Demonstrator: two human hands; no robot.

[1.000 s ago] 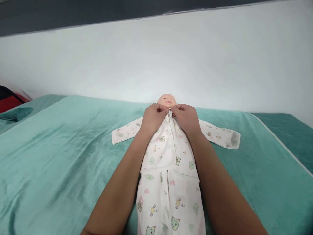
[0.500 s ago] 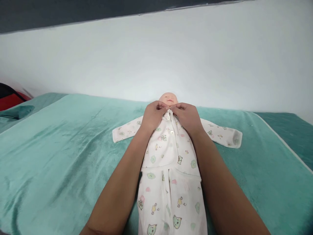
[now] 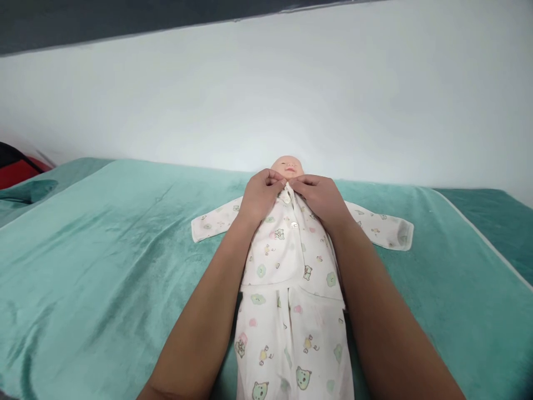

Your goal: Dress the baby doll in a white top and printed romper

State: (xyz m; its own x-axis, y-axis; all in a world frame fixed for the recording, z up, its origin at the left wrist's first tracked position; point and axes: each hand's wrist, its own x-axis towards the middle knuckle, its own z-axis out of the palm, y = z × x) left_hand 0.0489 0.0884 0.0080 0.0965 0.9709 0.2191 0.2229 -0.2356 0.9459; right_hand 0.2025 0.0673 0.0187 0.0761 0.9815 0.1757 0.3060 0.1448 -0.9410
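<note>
A baby doll (image 3: 288, 165) lies on its back, dressed in a white baby shirt (image 3: 275, 258) printed with small bears and clouds. Matching baby trousers (image 3: 293, 339) cover its lower body. My left hand (image 3: 262, 194) pinches the shirt's collar edge just under the doll's chin. From the other side my right hand (image 3: 318, 195) pinches the collar too, the fingertips of both hands almost meeting. White buttons run down the shirt front below them. Both sleeves lie spread out sideways. Exactly what sits between the fingertips is partly hidden.
A teal plush blanket (image 3: 104, 266) with some wrinkles spreads under the doll, over a darker green cover (image 3: 491, 216) at the right. Behind the doll's head rises a white wall (image 3: 266, 94). A red and black item (image 3: 19, 169) stands at the far left.
Almost nothing differs. Both hands stay at the collar, with only slight finger and wrist shifts, and the view has moved a little.
</note>
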